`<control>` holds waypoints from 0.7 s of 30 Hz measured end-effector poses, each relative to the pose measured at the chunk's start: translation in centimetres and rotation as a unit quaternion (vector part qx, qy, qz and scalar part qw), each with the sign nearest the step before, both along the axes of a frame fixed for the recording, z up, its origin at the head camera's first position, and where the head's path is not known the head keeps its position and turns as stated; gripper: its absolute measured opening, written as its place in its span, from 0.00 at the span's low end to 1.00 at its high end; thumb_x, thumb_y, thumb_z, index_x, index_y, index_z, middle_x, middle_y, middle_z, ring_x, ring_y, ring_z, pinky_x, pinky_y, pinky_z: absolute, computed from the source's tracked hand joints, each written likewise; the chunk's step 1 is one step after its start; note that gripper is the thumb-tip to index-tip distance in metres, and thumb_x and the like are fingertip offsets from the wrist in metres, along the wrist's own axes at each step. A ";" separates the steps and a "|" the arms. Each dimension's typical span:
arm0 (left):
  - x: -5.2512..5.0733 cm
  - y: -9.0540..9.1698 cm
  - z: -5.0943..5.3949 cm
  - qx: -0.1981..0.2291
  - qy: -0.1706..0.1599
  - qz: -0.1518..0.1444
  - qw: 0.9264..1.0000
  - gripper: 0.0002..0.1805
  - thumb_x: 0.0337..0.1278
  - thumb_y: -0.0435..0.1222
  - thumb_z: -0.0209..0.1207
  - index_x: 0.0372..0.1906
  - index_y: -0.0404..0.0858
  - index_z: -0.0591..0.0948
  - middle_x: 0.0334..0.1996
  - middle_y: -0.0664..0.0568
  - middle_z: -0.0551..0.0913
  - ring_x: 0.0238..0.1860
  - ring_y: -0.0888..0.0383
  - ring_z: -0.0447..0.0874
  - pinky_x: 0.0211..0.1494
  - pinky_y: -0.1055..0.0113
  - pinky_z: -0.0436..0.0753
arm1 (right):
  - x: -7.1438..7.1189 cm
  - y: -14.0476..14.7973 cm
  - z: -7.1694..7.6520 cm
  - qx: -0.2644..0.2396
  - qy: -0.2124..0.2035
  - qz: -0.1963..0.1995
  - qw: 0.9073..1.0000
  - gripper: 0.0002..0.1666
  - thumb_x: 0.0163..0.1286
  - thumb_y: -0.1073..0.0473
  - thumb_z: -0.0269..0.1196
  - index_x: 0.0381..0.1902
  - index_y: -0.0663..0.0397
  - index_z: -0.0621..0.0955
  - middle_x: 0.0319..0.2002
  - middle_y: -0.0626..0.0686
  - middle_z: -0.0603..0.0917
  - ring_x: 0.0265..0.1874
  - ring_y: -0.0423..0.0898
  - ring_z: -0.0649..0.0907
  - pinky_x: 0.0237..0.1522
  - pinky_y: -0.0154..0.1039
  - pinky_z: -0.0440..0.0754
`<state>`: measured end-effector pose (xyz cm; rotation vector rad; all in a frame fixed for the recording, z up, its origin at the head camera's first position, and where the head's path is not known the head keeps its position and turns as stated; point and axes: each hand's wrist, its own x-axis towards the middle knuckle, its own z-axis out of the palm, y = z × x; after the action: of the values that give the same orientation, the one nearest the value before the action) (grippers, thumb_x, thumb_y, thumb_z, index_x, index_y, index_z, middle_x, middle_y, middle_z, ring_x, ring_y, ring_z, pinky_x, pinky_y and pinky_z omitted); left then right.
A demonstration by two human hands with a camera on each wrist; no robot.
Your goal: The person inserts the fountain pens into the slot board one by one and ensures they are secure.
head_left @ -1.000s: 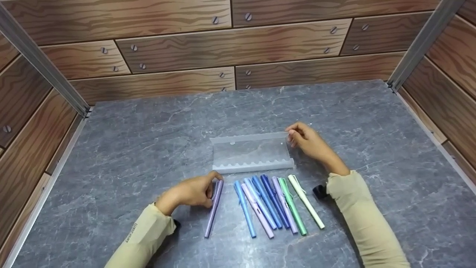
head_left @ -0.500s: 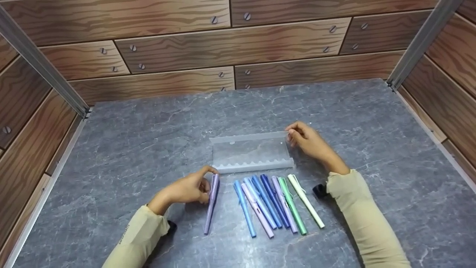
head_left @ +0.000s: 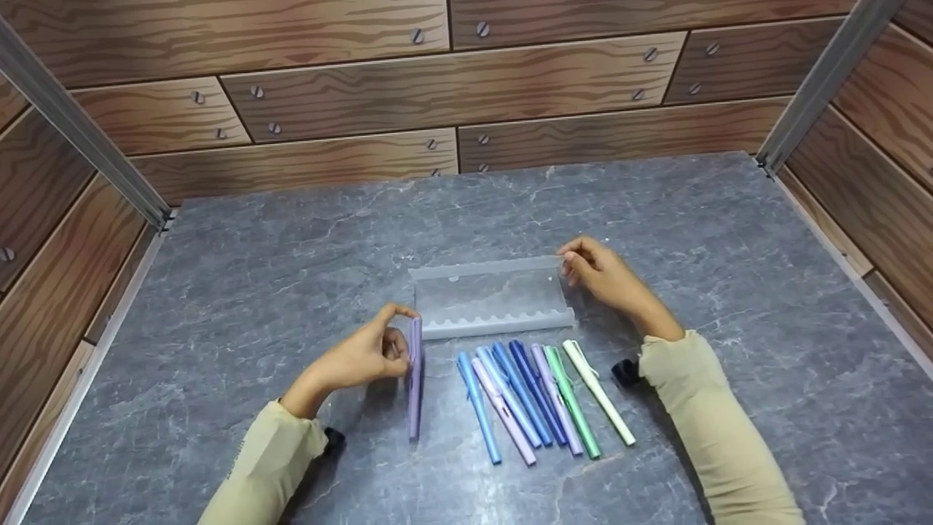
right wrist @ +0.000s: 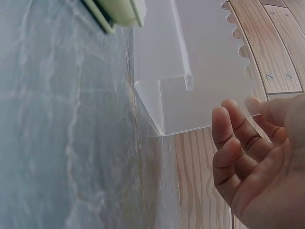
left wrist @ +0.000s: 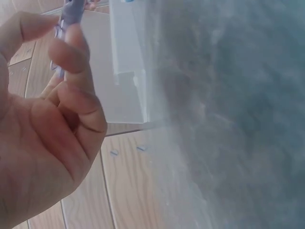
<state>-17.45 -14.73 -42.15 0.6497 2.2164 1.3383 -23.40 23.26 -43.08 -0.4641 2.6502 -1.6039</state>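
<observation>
A purple pen is pinched between the thumb and fingers of my left hand, its upper end at the front left corner of a clear notched tray. In the left wrist view the left hand holds the purple pen by thumb and fingertips. My right hand pinches the tray's back right corner; in the right wrist view the right hand has thumb and index at the edge of the tray, the other fingers loosely bent.
Several pens lie in a row in front of the tray, from a light blue pen on the left through a green pen to a pale green pen on the right. Wood-patterned walls stand behind and beside the grey table.
My left hand has moved up and slightly left with the purple pen, which has turned nearly straight toward the tray's front left corner. The right hand and tray have stayed about the same.
</observation>
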 end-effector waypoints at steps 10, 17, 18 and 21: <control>-0.5 0.1 0.6 0.072 0.052 0.082 0.993 0.36 0.46 0.22 0.58 0.63 0.38 0.61 0.27 0.52 0.74 0.24 0.64 0.69 0.28 0.75 0.71 | -0.1 -0.3 0.2 0.015 -0.013 -0.007 1.000 0.16 0.77 0.65 0.46 0.51 0.73 0.73 0.35 0.67 0.79 0.25 0.40 0.77 0.32 0.33 0.79; -1.0 0.5 1.4 0.123 0.079 0.144 0.979 0.36 0.45 0.20 0.58 0.63 0.39 0.63 0.26 0.52 0.74 0.24 0.63 0.68 0.28 0.75 0.68 | -0.1 -0.3 0.2 0.009 -0.013 -0.009 1.000 0.15 0.77 0.65 0.46 0.51 0.73 0.73 0.35 0.66 0.79 0.25 0.39 0.77 0.33 0.33 0.79; -1.1 0.6 1.5 0.129 0.082 0.149 0.977 0.36 0.45 0.20 0.58 0.63 0.39 0.63 0.26 0.52 0.74 0.24 0.63 0.68 0.28 0.75 0.68 | -0.1 -0.2 0.1 0.007 -0.013 -0.009 1.000 0.15 0.77 0.64 0.46 0.51 0.72 0.73 0.34 0.65 0.79 0.25 0.38 0.77 0.33 0.32 0.79; -1.4 0.6 1.7 0.137 0.096 0.157 0.973 0.37 0.46 0.19 0.59 0.64 0.38 0.63 0.25 0.52 0.74 0.24 0.63 0.67 0.28 0.75 0.67 | 0.0 -0.1 0.1 0.001 -0.007 -0.003 1.000 0.15 0.76 0.63 0.47 0.50 0.72 0.73 0.33 0.62 0.79 0.25 0.37 0.77 0.32 0.32 0.79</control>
<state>-18.85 -14.08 -40.42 0.5580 2.3843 1.8337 -23.44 23.15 -42.99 -0.4431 2.6454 -1.6015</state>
